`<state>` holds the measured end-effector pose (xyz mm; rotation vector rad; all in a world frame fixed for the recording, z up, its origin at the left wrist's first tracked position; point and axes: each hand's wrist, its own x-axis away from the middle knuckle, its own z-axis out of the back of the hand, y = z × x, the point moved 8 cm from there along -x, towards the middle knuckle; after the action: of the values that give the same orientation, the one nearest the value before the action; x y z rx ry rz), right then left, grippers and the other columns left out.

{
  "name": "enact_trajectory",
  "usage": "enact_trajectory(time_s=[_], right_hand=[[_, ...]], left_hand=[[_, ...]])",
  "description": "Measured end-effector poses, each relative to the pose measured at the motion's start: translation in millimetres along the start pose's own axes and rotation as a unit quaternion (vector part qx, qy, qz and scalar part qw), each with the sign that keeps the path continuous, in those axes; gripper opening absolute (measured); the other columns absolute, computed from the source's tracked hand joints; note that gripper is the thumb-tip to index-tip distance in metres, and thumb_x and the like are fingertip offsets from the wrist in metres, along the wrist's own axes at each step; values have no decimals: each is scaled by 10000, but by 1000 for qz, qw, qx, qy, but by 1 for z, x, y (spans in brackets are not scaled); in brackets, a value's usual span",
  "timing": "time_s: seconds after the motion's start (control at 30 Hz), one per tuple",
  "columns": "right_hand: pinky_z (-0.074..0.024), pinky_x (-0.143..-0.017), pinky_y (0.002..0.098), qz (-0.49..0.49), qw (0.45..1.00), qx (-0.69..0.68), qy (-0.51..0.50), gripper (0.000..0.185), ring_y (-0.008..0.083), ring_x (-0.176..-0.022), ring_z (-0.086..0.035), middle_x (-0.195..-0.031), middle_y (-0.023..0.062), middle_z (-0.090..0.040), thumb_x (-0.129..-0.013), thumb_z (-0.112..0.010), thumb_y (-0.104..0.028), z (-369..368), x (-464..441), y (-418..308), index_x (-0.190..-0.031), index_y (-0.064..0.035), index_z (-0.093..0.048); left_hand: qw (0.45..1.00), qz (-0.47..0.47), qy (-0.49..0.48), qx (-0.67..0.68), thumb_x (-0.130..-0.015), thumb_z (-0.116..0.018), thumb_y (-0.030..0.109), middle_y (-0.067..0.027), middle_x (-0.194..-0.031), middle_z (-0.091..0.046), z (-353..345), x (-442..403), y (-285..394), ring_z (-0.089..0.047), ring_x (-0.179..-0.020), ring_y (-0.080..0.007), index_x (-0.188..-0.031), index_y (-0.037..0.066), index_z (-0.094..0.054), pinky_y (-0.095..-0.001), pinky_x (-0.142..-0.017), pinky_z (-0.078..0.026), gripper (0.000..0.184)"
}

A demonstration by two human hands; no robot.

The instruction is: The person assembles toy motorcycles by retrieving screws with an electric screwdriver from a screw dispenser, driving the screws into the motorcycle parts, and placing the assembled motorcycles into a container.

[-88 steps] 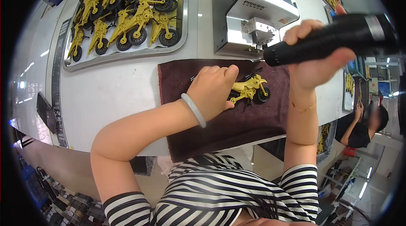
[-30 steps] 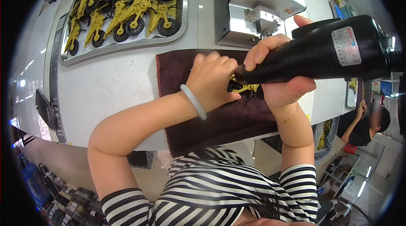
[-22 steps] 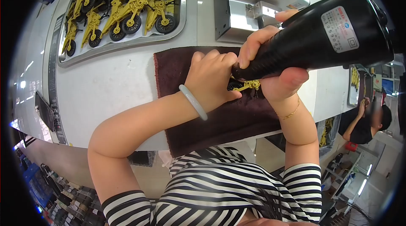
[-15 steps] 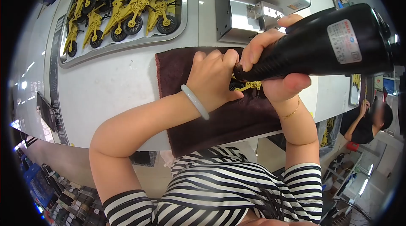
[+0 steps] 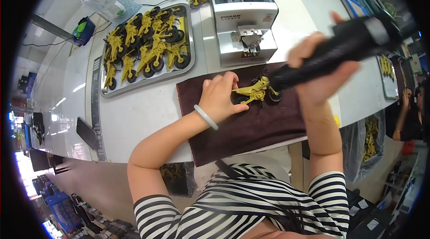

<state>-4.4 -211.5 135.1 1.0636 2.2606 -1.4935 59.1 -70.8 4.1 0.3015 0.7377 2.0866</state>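
Note:
A yellow toy motorcycle [image 5: 254,91] with black wheels lies on its side on the dark maroon cloth [image 5: 228,138]. My left hand [image 5: 219,96] grips its rear end between thumb and fingers. Wrapped round a black electric screwdriver [image 5: 336,51], my right hand [image 5: 320,75] holds it above the cloth's right part, slightly blurred. The tool's front end overlaps the view of the motorcycle's front; whether they touch I cannot tell.
A metal tray [image 5: 148,79] with several yellow motorcycles stands at the back left. Behind the cloth is a silver and black machine [image 5: 244,19]. A phone [image 5: 86,132] lies at far left. A co-worker's arm [image 5: 405,104] shows at the right edge.
The screwdriver in my right hand has moved away from the motorcycle's middle, uncovering its body. My left hand still holds the rear. The view has shifted, showing more of the table's back.

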Motion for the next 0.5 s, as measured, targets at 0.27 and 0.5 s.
enact_trajectory(time_s=[0.27, 0.5], right_hand=[[-421, -592, 284, -44, 991, 39, 117, 687, 150, -572, -492, -673, 56, -504, -820, -359, -643, 141, -6, 3, -1229, -90, -351], [-390, -610, 284, -128, 970, -72, 191, 563, 151, -612, -424, -703, 58, -425, -862, -404, -535, 184, 7, 34, -1153, -53, -411]], left_hand=[[993, -79, 0, -89, -597, -739, 179, -126, -909, -555, -11, -12, 50, -528, -846, -292, -1140, 44, -404, -371, -753, -440, 652], [780, 63, -99, 615, -752, -635, 68, -142, -1107, -511, 40, 34, 14, -513, -1060, -235, -1333, 66, -232, -344, -900, -411, 707]])
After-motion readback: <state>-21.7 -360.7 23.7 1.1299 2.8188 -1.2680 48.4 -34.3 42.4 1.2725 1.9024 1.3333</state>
